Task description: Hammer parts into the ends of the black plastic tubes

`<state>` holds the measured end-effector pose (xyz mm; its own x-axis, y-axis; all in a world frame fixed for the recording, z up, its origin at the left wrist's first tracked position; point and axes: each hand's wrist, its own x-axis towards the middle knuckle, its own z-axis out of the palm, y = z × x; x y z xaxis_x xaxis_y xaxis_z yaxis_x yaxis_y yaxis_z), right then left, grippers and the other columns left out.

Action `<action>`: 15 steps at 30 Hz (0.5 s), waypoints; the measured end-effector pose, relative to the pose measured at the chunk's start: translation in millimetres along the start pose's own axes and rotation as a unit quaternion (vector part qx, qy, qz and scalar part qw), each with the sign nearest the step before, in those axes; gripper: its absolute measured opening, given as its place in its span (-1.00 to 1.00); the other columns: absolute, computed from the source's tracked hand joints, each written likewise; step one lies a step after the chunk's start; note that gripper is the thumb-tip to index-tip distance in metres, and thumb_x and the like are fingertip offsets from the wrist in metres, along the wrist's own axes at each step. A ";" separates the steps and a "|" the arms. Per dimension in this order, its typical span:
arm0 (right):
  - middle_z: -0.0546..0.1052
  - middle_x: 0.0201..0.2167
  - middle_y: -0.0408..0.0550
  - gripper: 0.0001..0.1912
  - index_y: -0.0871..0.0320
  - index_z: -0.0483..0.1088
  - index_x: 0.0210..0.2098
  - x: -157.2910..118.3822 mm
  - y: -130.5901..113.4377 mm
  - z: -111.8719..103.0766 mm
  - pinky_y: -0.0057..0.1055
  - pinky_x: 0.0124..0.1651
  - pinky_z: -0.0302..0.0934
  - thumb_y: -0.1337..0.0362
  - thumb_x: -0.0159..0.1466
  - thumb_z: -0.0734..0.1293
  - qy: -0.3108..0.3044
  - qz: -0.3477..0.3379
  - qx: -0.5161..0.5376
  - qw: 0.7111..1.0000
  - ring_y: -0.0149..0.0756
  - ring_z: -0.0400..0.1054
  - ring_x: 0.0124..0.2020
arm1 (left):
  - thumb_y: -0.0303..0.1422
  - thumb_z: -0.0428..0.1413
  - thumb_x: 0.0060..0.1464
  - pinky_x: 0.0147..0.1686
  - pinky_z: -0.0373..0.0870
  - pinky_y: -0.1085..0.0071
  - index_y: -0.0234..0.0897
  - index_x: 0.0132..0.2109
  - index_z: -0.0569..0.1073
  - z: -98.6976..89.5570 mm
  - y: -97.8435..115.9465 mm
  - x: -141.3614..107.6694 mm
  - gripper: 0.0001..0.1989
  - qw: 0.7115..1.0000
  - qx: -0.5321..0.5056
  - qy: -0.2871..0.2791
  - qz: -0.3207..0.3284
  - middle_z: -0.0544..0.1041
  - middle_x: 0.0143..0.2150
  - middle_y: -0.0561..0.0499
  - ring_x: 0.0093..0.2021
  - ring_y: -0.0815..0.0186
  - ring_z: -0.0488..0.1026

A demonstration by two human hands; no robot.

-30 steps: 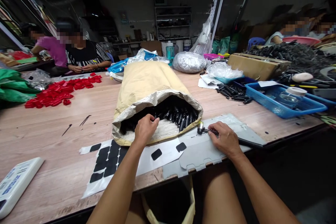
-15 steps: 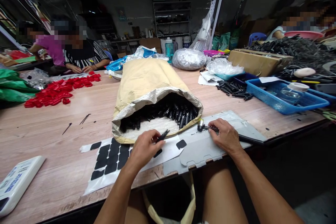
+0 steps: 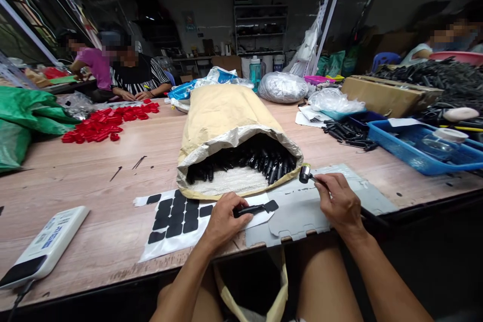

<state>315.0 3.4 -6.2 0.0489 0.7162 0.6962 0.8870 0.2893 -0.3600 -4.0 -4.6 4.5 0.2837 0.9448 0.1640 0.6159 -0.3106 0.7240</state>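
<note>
Blue-lettered white device, hammer in right hand

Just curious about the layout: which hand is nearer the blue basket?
Right. The right hand, holding the hammer, is left and in front of the basket; the left hand is farther left, before the bag.

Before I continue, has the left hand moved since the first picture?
Yes. The left hand has come out of the open sack, toward the table's near edge, holding a black piece.

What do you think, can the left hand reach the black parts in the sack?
Probably yes: the open sack faces the left hand, though that hand holds one black part.
</note>
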 end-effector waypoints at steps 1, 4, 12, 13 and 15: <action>0.51 -0.12 0.03 -0.80 0.03 0.44 -0.05 -1.1 -13.3 -2.2 -0.24 0.01 0.31 0.25 0.40 0.22 0.010 0.002 0.031 0.999 -0.15 0.43 -0.06 | -0.36 0.25 0.02 -0.15 0.29 0.32 -0.19 -0.24 0.55 0.9 -1.6 0.5 -0.89 1.000 -0.002 0.000 0.001 0.51 -0.27 0.03 -0.17 0.19 0.40; 0.51 -0.14 0.01 -0.79 0.00 0.43 -0.02 -5.6 -58.8 -4.1 -0.22 0.02 0.37 0.28 0.41 0.22 -0.049 -0.025 0.155 0.986 -0.17 0.44 -0.07 | -0.35 0.28 0.02 -0.15 0.27 0.32 -0.19 -0.25 0.55 4.6 -6.5 2.9 -0.88 1.000 -0.009 0.001 -0.003 0.52 -0.26 0.04 -0.16 0.21 0.40; 0.50 -0.17 -0.01 -0.65 -0.02 0.37 0.14 -23.8 -123.0 12.7 -0.28 -0.09 0.40 0.36 0.42 0.19 -0.136 -0.062 0.217 0.965 -0.23 0.45 -0.18 | -0.38 0.31 -0.03 -0.17 0.24 0.35 -0.22 -0.31 0.52 9.7 -8.9 3.9 -0.87 1.000 -0.012 0.021 -0.018 0.50 -0.30 0.06 -0.18 0.23 0.39; 0.50 -0.17 -0.01 -0.64 -0.03 0.37 0.14 -26.3 -124.5 14.3 -0.28 -0.10 0.40 0.37 0.42 0.18 -0.142 -0.064 0.208 0.966 -0.23 0.45 -0.18 | -0.38 0.31 -0.03 -0.19 0.23 0.35 -0.23 -0.33 0.51 9.6 -8.6 3.7 -0.88 1.000 -0.009 0.022 -0.018 0.48 -0.32 0.07 -0.20 0.24 0.38; 0.50 -0.19 -0.03 -0.64 -0.03 0.39 0.11 -29.7 -125.3 16.4 -0.30 -0.11 0.39 0.39 0.42 0.16 -0.169 -0.070 0.182 0.966 -0.23 0.46 -0.19 | -0.37 0.31 -0.03 -0.23 0.22 0.36 -0.24 -0.40 0.46 9.2 -8.0 3.6 -0.84 1.000 0.000 0.024 -0.019 0.45 -0.36 0.08 -0.23 0.25 0.37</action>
<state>194.8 -43.7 8.0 -0.2675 0.8023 0.5336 0.6508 0.5588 -0.5140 -1.1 0.3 -6.9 0.2249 0.9596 0.1692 0.6254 -0.2753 0.7302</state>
